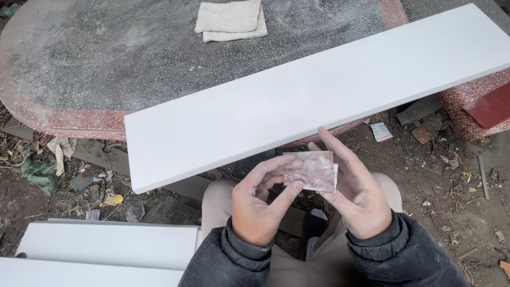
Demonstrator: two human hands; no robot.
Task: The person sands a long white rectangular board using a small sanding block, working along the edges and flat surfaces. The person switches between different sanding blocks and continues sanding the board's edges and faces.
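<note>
Both hands are at 6 o'clock over the lap: left hand pinches the worn sandpaper square thumb-and-finger, right hand lies open-fingered behind it. That light grip could let it drop into the dirt; the white board overhanging the dusty stone table might tip.

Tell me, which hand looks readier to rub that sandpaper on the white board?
Probably the right hand: the sandpaper piece lies across its fingers, closest to the white board. The left hand only pinches one edge.
</note>
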